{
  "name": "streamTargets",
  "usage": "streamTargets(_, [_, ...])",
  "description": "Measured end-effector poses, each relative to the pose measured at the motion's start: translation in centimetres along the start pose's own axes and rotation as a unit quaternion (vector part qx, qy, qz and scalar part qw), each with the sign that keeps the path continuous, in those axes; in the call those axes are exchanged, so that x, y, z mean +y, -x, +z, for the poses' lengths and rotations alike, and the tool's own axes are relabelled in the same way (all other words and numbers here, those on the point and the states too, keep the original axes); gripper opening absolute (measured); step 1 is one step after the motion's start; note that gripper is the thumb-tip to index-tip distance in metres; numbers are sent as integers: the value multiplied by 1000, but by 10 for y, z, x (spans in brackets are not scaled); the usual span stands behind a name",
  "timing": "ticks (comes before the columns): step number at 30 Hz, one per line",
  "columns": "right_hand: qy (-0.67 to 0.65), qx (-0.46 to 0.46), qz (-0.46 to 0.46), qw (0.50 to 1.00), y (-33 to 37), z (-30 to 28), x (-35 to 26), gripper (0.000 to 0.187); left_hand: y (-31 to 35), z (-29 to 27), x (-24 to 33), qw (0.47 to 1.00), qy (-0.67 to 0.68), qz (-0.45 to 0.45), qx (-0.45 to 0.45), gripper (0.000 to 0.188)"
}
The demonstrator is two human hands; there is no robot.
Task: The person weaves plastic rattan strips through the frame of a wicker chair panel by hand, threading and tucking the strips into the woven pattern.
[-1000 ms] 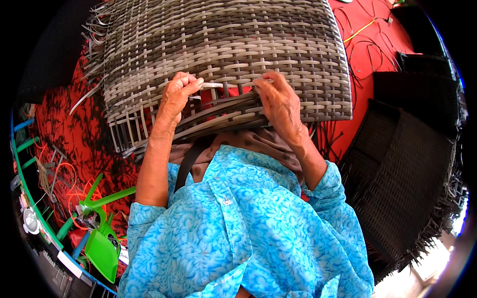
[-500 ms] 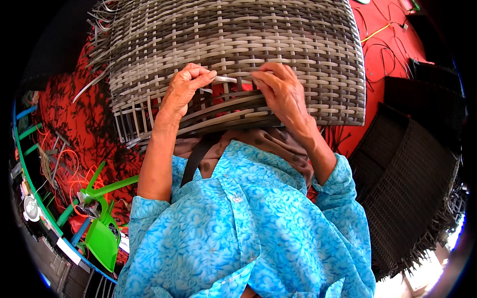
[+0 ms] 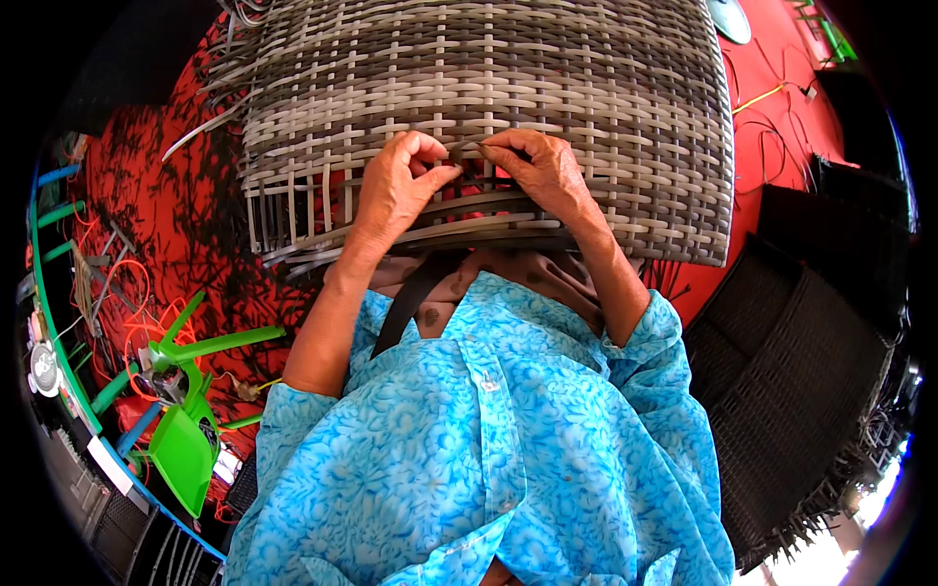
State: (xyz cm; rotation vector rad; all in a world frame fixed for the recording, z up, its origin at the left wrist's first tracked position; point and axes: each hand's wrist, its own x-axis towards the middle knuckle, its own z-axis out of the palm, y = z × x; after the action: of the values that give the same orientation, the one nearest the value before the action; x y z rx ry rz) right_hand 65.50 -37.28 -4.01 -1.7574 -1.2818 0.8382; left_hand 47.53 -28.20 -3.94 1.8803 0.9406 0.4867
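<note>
In front of my lap lies a woven wicker panel (image 3: 489, 83) in mixed grey and brown strips. Its near edge is partly unwoven, with bare upright strips and red showing through the gaps. At this gap my left hand (image 3: 403, 186) is bent, thumb and forefinger closed at the left end of a short dark wicker strip (image 3: 466, 150). The other end of that strip is pinched by my right hand (image 3: 547, 174), close beside the left. Several long loose strips (image 3: 459, 225) run along the near edge below both hands.
Loose strip ends (image 3: 210, 127) stick out at the panel's left. Dark scraps litter the red floor (image 3: 161, 186). A bright green plastic object (image 3: 184, 454) and orange cord lie lower left. Dark woven pieces (image 3: 782, 361) stand on the right, with cables (image 3: 772, 127) beyond.
My hands have drawn closer together over the gap. The pale strip end at my left fingers no longer shows; a dark strip spans the fingertips. The view has shifted slightly.
</note>
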Motion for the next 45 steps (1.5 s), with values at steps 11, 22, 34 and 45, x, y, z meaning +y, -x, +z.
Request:
streamTargets(11, [4, 34, 25, 999, 2, 6, -7, 18, 19, -30, -15, 981, -135, 138, -34, 12])
streamTargets(22, [22, 32, -8, 999, 1, 6, -4, 20, 45, -28, -7, 988, -142, 67, -11, 17])
streamTargets(34, [41, 49, -53, 997, 0, 6, 1, 18, 7, -16, -23, 925, -282, 254, -3, 3])
streamTargets(45, [107, -15, -31, 994, -6, -1, 1, 21, -4, -28, -44, 954, 292, -62, -15, 28])
